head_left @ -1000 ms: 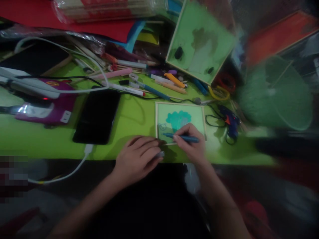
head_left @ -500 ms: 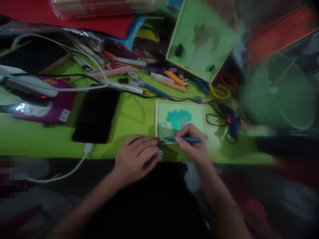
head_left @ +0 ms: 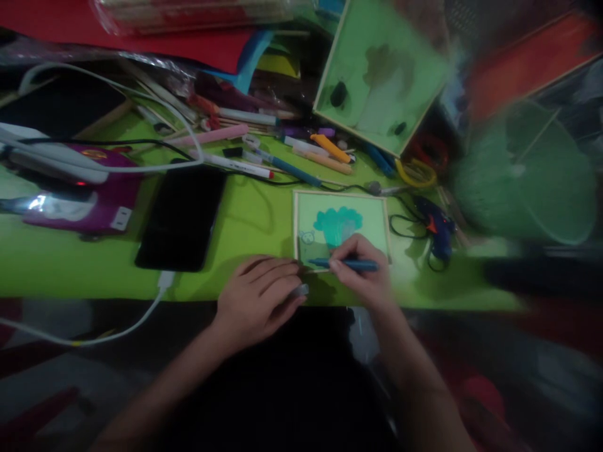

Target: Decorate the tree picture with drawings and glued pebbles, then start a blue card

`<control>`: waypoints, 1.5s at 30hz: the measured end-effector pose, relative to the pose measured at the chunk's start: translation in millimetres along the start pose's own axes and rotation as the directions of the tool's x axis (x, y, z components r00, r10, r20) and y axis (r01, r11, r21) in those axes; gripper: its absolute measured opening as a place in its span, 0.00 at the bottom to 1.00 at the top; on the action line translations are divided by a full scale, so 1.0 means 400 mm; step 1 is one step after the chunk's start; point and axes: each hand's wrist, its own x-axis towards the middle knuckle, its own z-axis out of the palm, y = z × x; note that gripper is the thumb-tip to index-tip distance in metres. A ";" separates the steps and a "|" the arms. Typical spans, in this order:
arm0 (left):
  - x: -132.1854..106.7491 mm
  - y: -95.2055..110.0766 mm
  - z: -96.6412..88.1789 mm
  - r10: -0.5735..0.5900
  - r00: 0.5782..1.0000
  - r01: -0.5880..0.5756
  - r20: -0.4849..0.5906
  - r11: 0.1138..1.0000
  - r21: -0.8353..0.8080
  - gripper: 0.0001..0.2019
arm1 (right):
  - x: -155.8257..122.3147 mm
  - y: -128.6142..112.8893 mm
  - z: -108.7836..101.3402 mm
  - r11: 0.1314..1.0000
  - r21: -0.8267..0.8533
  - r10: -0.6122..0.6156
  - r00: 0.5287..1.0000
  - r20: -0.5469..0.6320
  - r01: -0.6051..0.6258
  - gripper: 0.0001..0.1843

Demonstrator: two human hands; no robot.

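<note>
My right hand (head_left: 365, 273) is closed in a writing grip round a blue marker (head_left: 360, 264). The marker's tip touches the lower left part of a small framed picture (head_left: 377, 216). On its pale green sheet are a teal tree-like shape (head_left: 332, 223) and a small outlined animal face (head_left: 307, 236). My left hand (head_left: 261, 295) rests at the table edge by the frame's lower left corner, fingers curled. Between its thumb and fingers pokes out the end of a small greyish marker cap (head_left: 301, 289); the rest of the cap is hidden.
A black phone (head_left: 181, 216) with a white cable lies left, beside a purple power strip (head_left: 80, 207). Several pens (head_left: 292, 169) are scattered behind the frame. A glue gun (head_left: 438, 232) lies to the right. A larger framed picture (head_left: 381, 81) leans at the back.
The marker's back end has shifted slightly left with my right hand. My left hand shows no visible movement.
</note>
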 end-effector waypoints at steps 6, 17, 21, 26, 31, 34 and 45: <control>-0.002 0.000 -0.001 -0.002 1.000 0.002 -0.002 1.000 0.006 0.04 | -0.001 0.016 -0.003 0.999 0.022 -0.034 0.997 -0.075 0.035 0.07; 0.005 0.002 -0.012 0.004 0.996 -0.005 0.093 1.000 0.014 0.03 | 0.005 0.022 -0.002 0.999 -0.011 -0.045 0.985 -0.165 0.043 0.06; 0.005 0.002 -0.010 -0.002 0.995 0.000 0.099 1.000 0.023 0.03 | 0.005 0.022 -0.001 0.999 -0.020 -0.034 0.987 -0.157 0.031 0.06; 0.005 0.002 -0.005 -0.014 0.994 0.012 0.105 1.000 0.020 0.03 | 0.006 0.024 0.001 0.999 -0.037 -0.042 0.986 -0.161 0.037 0.06; 0.005 0.002 -0.006 -0.018 0.993 0.017 0.113 1.000 0.018 0.03 | 0.005 0.022 0.001 0.999 -0.028 -0.033 0.986 -0.163 0.029 0.06; 0.006 0.002 -0.007 -0.020 0.993 0.017 0.116 1.000 0.020 0.04 | 0.005 0.020 0.000 0.999 -0.024 -0.033 0.987 -0.158 0.030 0.06; 0.008 0.002 -0.006 -0.005 0.994 0.002 0.109 1.000 0.025 0.03 | 0.003 0.023 -0.001 0.999 -0.005 -0.033 0.984 -0.175 0.033 0.06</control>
